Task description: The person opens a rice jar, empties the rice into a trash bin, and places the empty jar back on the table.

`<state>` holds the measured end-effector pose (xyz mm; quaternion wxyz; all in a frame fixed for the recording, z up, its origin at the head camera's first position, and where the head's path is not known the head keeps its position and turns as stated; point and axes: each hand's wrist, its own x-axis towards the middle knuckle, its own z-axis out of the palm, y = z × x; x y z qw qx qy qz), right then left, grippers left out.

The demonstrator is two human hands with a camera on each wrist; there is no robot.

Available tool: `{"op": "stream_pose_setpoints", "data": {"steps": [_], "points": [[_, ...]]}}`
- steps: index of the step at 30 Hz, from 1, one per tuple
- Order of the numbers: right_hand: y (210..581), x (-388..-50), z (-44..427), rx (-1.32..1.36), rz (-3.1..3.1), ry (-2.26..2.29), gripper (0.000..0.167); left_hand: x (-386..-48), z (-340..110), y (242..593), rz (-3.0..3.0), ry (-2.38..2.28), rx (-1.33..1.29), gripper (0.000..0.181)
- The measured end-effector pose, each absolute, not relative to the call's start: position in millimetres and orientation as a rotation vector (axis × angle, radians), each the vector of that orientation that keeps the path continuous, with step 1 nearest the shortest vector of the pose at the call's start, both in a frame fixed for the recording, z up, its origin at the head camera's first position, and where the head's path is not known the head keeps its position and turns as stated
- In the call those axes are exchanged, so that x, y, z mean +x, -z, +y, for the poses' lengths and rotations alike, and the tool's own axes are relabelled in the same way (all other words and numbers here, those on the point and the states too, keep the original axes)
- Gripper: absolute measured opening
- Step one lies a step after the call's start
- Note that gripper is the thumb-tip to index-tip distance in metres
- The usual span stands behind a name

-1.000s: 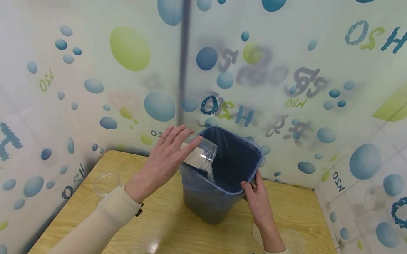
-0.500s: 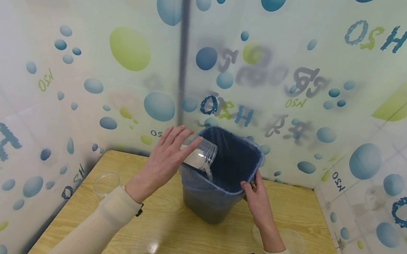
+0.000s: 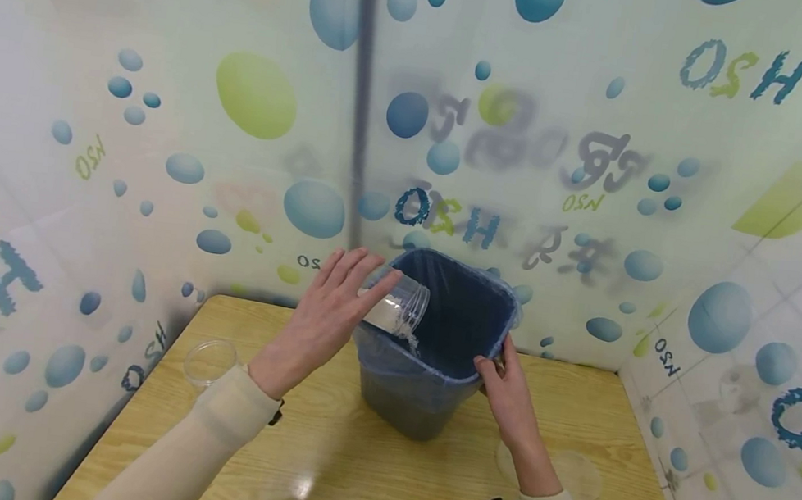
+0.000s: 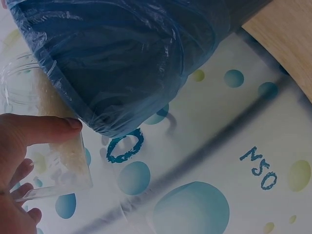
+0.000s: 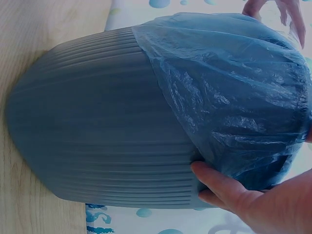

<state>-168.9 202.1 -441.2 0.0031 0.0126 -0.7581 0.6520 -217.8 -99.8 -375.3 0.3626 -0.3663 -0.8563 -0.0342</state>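
Note:
My left hand (image 3: 320, 311) grips a clear jar (image 3: 403, 296), tilted mouth-down over the near-left rim of a dark bin (image 3: 401, 407). White grainy stuff lies along the jar's lower side and spills from its mouth into the bin. In the left wrist view my thumb lies across the jar (image 4: 68, 161), beside the blue bag. A thin blue bag (image 3: 389, 356) lines the bin and folds over its rim. My right hand (image 3: 511, 394) grips the bin's right rim, thumb on top; in the right wrist view its fingertips touch the ribbed wall below the bag. The bin's bottom inside is hidden.
The bin stands on a wooden table (image 3: 318, 455) in front of a patterned curtain (image 3: 247, 166). A clear round tub or lid (image 3: 212, 342) lies at the table's left. Faint clear discs (image 3: 579, 478) lie at the right, partly behind my right forearm.
White stuff keeps running from the jar, and less of it shows inside. My left hand has shifted very slightly to the right. The right hand and bin have stayed put.

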Motion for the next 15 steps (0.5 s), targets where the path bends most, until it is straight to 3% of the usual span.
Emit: {"op": "stream_pose_setpoints", "data": {"steps": [15], "points": [[441.5, -168.4, 202.2, 0.063, -2.357, -2.063, 0.078, -216.9, -98.5, 373.8, -2.232, 0.079, -0.930, 0.074]]}}
